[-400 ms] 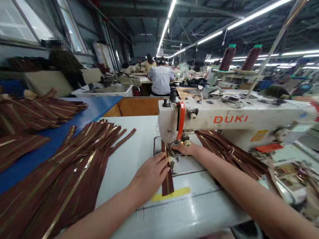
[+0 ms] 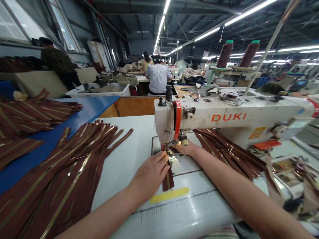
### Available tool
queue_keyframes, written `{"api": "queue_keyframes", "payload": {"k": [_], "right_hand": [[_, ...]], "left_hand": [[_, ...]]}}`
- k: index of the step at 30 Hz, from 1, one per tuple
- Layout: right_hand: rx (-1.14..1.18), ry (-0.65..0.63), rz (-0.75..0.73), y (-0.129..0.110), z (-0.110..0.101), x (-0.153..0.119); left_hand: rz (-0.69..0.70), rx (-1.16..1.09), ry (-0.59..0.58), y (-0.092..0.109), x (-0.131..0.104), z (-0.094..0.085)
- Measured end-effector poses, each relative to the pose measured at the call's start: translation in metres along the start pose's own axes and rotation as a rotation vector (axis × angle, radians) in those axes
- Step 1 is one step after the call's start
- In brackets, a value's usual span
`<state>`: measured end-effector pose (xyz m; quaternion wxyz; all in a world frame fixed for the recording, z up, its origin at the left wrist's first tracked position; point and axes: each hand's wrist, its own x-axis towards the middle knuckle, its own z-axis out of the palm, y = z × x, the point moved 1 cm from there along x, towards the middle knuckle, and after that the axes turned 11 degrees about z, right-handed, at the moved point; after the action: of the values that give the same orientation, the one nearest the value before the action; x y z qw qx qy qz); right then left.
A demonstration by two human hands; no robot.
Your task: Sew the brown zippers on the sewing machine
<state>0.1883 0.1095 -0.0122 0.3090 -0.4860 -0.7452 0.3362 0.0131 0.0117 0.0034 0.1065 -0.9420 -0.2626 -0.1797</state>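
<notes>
A brown zipper strip (image 2: 168,181) lies under the needle area of the white sewing machine (image 2: 199,114), its near end just short of a yellow tape mark (image 2: 169,195). My left hand (image 2: 152,167) presses on the strip in front of the presser foot, fingers together and extended over it. Behind and right of the needle, my right hand (image 2: 184,147) reaches under the machine arm; its fingertips are partly hidden by the machine head, so what they hold cannot be made out.
Brown zipper strips (image 2: 82,159) are heaped at the left, more (image 2: 37,114) on a blue table (image 2: 96,105). Further strips (image 2: 229,154) lie behind my right forearm. A parts tray (image 2: 286,171) is at the right; people sit and stand beyond.
The strip has moved a little away from me toward the needle, its near end now farther from the yellow mark. The whole view has shifted slightly. Both hands keep nearly the same pose.
</notes>
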Motion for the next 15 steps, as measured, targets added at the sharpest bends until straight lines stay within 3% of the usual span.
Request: {"api": "queue_keyframes", "payload": {"k": [7, 15], "right_hand": [[0.001, -0.056, -0.069, -0.0063, -0.0062, -0.0061], [-0.031, -0.006, -0.055, -0.0072, -0.0056, -0.0094]], "left_hand": [[0.018, -0.02, 0.008, 0.0074, -0.0048, -0.001], [0.022, -0.039, -0.003, 0.0077, -0.0011, -0.0015]]}}
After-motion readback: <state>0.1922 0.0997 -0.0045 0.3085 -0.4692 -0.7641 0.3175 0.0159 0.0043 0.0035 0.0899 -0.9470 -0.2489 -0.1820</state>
